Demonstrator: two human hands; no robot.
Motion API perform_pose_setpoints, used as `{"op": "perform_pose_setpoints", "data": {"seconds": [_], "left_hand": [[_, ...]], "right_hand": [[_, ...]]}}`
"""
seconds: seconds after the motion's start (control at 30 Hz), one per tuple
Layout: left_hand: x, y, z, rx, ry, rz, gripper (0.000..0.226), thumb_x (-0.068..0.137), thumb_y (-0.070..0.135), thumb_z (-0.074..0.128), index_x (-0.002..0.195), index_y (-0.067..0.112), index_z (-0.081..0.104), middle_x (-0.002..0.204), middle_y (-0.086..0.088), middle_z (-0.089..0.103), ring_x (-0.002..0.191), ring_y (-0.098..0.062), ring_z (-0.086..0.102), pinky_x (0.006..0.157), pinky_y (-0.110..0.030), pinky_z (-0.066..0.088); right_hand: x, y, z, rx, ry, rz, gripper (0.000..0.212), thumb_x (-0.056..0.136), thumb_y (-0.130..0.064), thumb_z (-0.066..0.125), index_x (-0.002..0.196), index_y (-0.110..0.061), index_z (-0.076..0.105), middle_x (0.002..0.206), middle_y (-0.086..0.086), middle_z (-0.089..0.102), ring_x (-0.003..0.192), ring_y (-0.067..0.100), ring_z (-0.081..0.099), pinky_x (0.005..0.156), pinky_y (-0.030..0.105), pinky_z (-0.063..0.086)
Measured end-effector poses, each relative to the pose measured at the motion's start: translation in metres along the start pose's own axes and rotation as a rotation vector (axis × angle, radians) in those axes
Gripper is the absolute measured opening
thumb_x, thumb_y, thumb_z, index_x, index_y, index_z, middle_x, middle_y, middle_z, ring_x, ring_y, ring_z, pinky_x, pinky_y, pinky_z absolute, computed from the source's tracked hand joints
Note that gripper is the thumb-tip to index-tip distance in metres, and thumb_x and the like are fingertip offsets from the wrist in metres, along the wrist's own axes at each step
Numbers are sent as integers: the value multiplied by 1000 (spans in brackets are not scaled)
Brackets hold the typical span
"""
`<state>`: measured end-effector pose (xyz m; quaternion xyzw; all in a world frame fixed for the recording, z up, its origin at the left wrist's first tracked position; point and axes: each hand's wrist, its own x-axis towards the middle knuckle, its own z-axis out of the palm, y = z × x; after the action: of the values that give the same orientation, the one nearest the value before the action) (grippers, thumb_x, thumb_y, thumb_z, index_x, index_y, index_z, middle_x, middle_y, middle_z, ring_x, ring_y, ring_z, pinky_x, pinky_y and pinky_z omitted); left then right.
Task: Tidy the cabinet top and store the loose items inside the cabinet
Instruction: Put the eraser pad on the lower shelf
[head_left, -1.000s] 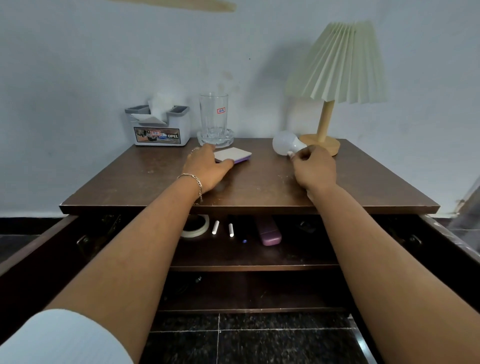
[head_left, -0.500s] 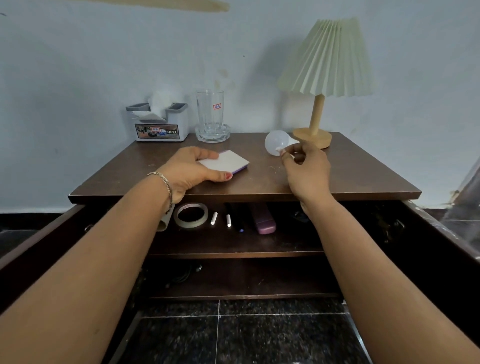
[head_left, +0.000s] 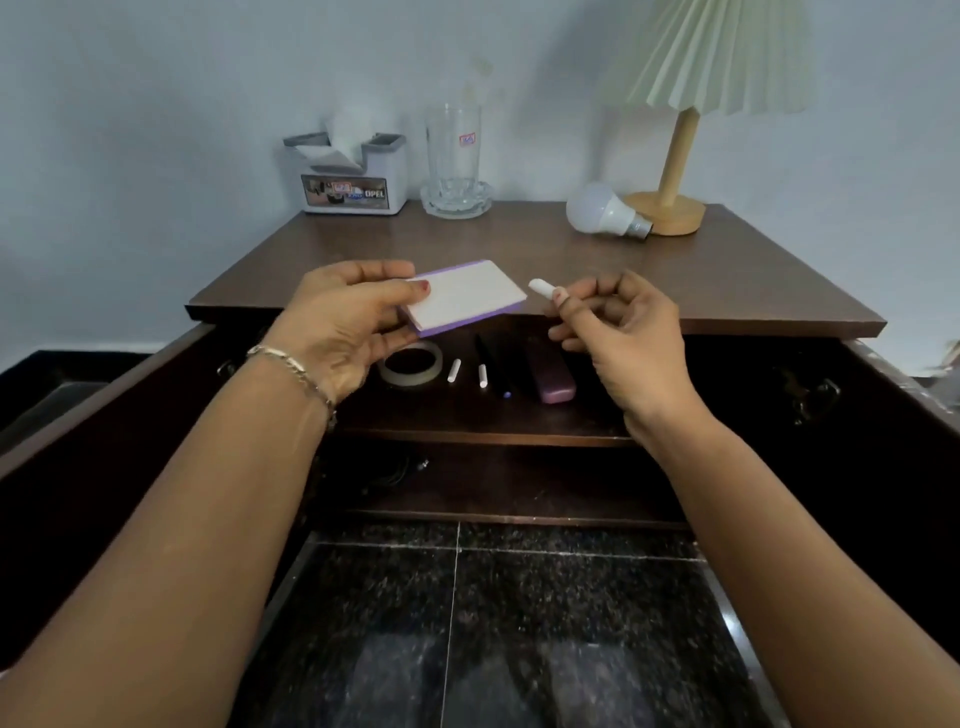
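Observation:
My left hand (head_left: 343, 325) grips a white pad with a purple edge (head_left: 465, 296), lifted just in front of the cabinet top's (head_left: 727, 291) front edge. My right hand (head_left: 621, 325) pinches a short white chalk stick (head_left: 541, 287) between thumb and fingers, beside the pad. A white light bulb (head_left: 602, 210) lies on the cabinet top against the lamp base (head_left: 670, 215). Inside the open cabinet, the upper shelf (head_left: 467, 421) holds a tape roll (head_left: 410, 366), two white chalk sticks (head_left: 454, 370), dark pens (head_left: 498, 364) and a purple case (head_left: 550, 371).
At the back of the top stand a tissue holder (head_left: 353, 176) and a tall glass on a glass dish (head_left: 453, 161). A pleated lamp shade (head_left: 711, 57) hangs over the right side. Both cabinet doors (head_left: 104, 415) stand open. Dark tiled floor (head_left: 467, 623) lies below.
My left hand lifted the pad off the cabinet top and drew it toward me. My right hand left the bulb and pulled back holding a chalk stick. The view tilted down.

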<state>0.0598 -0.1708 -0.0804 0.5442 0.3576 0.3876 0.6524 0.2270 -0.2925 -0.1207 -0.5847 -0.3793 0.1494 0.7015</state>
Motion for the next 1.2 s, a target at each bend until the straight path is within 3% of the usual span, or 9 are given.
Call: {"op": "perform_pose_setpoints", "data": {"seconds": [0.17, 0.27, 0.37, 0.43, 0.6, 0.7, 0.8, 0.9, 1.2], "left_hand": [[-24, -37, -44, -96, -38, -161, 15, 83, 4, 64, 93, 15, 62, 75, 3, 74, 62, -5, 69, 53, -16, 54], [-28, -59, -66, -74, -40, -240, 17, 83, 3, 64, 96, 14, 63, 72, 1, 74, 60, -6, 70, 50, -17, 53], [-27, -78, -80, -64, 2, -319, 21, 82, 1, 65, 99, 12, 63, 69, 0, 74, 59, -7, 70, 50, -17, 54], [-26, -92, -83, -79, 44, -379, 21, 81, 0, 67, 99, 11, 63, 66, 0, 73, 56, -8, 69, 48, -18, 54], [-22, -122, -84, -228, 120, -481, 17, 84, -7, 61, 92, 7, 58, 70, -10, 71, 54, -15, 70, 51, -24, 58], [-21, -132, -86, -249, 132, -509, 16, 86, -6, 59, 93, 8, 57, 86, -13, 65, 57, -16, 70, 53, -24, 58], [-19, -138, -90, -247, 148, -519, 16, 86, -6, 60, 93, 8, 58, 87, -13, 64, 56, -14, 70, 53, -22, 57], [-18, -144, -94, -256, 154, -529, 17, 85, -7, 60, 93, 8, 58, 88, -13, 65, 66, -17, 70, 56, -25, 58], [-9, -154, -90, -277, 150, -521, 17, 83, -6, 63, 91, 9, 59, 86, -12, 66, 53, -12, 69, 51, -22, 57]], "right_hand": [[-20, 28, -1, -13, -86, 100, 8, 87, -14, 69, 85, -13, 62, 78, 6, 71, 70, 15, 62, 66, 34, 52], [-24, 51, 6, -118, -88, 146, 6, 88, -10, 67, 85, -15, 64, 85, 9, 72, 74, 10, 65, 65, 19, 49], [-21, 78, 16, -327, -79, 168, 6, 83, -17, 71, 85, -20, 67, 78, 1, 71, 65, 5, 61, 59, 16, 44], [-19, 93, 25, -476, -62, 149, 6, 81, -24, 73, 84, -23, 68, 73, -6, 70, 63, 1, 61, 58, 20, 45], [-16, 115, 53, -779, -34, 35, 11, 85, -26, 62, 91, -23, 71, 83, -8, 72, 83, 13, 67, 74, 31, 52], [-11, 124, 69, -1010, 19, -80, 18, 86, -31, 59, 97, -25, 72, 96, -2, 72, 103, 24, 60, 85, 34, 40], [-4, 132, 80, -1153, 26, -152, 17, 88, -33, 60, 100, -27, 70, 99, -1, 71, 107, 24, 55, 87, 37, 34], [0, 139, 89, -1219, 19, -185, 15, 87, -32, 64, 99, -26, 69, 97, -1, 71, 106, 24, 56, 87, 38, 34], [12, 146, 103, -1366, -9, -232, 16, 89, -27, 62, 102, -20, 69, 94, 7, 70, 106, 28, 56, 92, 41, 31]]}}
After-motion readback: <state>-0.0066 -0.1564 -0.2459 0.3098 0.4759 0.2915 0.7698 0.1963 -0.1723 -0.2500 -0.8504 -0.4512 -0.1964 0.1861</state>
